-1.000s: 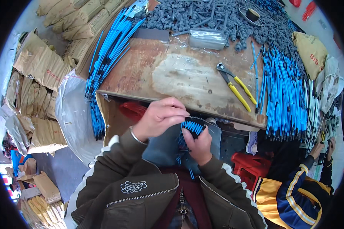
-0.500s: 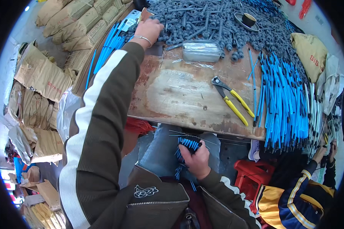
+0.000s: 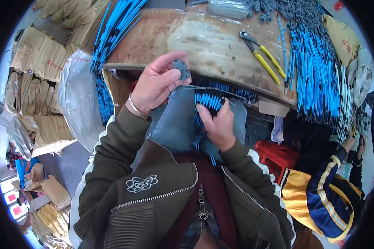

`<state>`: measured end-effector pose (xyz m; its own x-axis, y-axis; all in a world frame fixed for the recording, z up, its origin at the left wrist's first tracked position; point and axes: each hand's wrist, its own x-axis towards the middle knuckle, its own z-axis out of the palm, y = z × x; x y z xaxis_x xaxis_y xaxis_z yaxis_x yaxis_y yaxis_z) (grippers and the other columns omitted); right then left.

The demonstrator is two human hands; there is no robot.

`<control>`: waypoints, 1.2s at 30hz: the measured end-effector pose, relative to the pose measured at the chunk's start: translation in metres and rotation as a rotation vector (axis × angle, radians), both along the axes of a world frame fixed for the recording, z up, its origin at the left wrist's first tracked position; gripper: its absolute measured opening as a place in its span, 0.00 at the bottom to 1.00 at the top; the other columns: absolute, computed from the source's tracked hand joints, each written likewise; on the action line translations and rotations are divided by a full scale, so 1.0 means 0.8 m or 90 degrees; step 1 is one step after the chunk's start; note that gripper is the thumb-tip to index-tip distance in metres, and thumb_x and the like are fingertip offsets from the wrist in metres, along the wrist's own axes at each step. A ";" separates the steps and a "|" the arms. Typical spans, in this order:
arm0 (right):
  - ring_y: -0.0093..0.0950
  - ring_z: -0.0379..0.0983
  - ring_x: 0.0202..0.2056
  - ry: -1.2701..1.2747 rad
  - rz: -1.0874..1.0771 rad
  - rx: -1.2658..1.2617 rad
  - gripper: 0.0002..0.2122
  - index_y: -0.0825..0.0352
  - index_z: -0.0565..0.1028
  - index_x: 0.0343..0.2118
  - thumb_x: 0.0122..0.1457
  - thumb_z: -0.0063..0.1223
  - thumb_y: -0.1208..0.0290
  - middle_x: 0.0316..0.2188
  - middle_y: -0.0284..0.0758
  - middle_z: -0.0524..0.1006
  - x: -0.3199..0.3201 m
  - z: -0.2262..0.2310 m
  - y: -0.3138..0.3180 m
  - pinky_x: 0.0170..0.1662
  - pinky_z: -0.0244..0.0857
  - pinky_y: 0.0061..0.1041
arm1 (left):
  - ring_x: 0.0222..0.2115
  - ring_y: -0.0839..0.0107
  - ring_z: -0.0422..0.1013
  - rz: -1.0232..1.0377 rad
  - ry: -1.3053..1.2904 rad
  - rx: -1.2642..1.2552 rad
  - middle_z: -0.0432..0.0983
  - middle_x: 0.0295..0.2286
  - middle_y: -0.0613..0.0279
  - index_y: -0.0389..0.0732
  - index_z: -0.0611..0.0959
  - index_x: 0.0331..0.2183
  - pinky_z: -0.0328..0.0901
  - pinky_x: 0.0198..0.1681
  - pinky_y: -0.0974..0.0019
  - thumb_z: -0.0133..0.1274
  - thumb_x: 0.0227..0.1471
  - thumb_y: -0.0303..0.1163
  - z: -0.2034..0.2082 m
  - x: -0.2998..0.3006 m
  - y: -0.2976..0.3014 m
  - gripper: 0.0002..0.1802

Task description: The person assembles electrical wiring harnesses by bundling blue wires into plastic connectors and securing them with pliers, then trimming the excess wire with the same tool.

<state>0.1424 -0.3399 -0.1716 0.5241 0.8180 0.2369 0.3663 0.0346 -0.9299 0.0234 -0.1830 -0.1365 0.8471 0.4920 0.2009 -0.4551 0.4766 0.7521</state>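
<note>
The half-curled left hand (image 3: 158, 87) is pinching a grey fitting (image 3: 179, 66) at its thumb, while the right hand (image 3: 221, 128), beside it, is clasping blue rods (image 3: 207, 100) closely, apparently for bunching them.

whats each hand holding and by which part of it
The left hand holds a gray fitting by its side; the right hand holds blue rods, apparently near their upper ends.

olive jacket (image 3: 141, 220) | white sleeve stripes (image 3: 253, 156) | maroon top (image 3: 226, 207) | silver bracelet (image 3: 134, 107)
</note>
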 end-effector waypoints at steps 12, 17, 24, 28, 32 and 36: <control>0.28 0.74 0.28 -0.007 0.019 0.044 0.14 0.70 0.67 0.39 0.51 0.56 0.71 0.28 0.38 0.77 -0.009 0.005 -0.005 0.33 0.66 0.25 | 0.34 0.77 0.68 0.042 0.097 0.013 0.71 0.40 0.56 0.36 0.70 0.49 0.65 0.37 0.73 0.49 0.50 0.23 0.018 -0.008 -0.023 0.22; 0.27 0.74 0.28 -0.010 0.015 0.034 0.14 0.69 0.67 0.39 0.52 0.55 0.71 0.29 0.37 0.76 -0.009 0.007 -0.003 0.34 0.66 0.25 | 0.34 0.77 0.69 0.012 0.101 0.017 0.72 0.40 0.55 0.36 0.70 0.49 0.65 0.37 0.74 0.50 0.50 0.24 0.013 -0.008 -0.014 0.22; 0.26 0.73 0.28 -0.002 0.020 0.029 0.14 0.70 0.67 0.39 0.52 0.56 0.71 0.29 0.37 0.76 -0.009 0.004 0.000 0.34 0.66 0.24 | 0.36 0.72 0.70 0.021 0.101 0.034 0.71 0.40 0.51 0.37 0.70 0.48 0.66 0.39 0.70 0.48 0.51 0.24 0.015 -0.007 -0.012 0.20; 0.26 0.73 0.28 -0.017 0.017 0.026 0.14 0.70 0.67 0.39 0.52 0.56 0.71 0.29 0.37 0.76 -0.011 0.002 0.001 0.34 0.66 0.24 | 0.35 0.78 0.69 0.023 0.114 0.055 0.73 0.38 0.58 0.36 0.72 0.47 0.65 0.37 0.75 0.50 0.50 0.25 0.017 -0.006 -0.012 0.20; 0.26 0.74 0.29 -0.028 -0.002 0.021 0.14 0.70 0.67 0.39 0.51 0.56 0.71 0.29 0.37 0.77 -0.013 0.002 0.003 0.34 0.66 0.24 | 0.35 0.78 0.69 0.027 0.125 0.073 0.74 0.38 0.59 0.36 0.73 0.46 0.65 0.37 0.75 0.51 0.50 0.25 0.014 -0.009 -0.011 0.19; 0.27 0.75 0.28 -0.029 -0.021 0.011 0.14 0.70 0.67 0.38 0.51 0.56 0.71 0.28 0.38 0.77 -0.015 0.003 0.006 0.33 0.66 0.24 | 0.34 0.75 0.69 0.075 0.129 0.104 0.72 0.41 0.52 0.35 0.70 0.49 0.65 0.40 0.72 0.53 0.46 0.24 0.014 -0.013 -0.018 0.25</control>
<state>0.1303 -0.3350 -0.1695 0.5393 0.7958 0.2755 0.4102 0.0375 -0.9112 0.0128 -0.1972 -0.1255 0.8171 0.5642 0.1183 -0.3332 0.2949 0.8956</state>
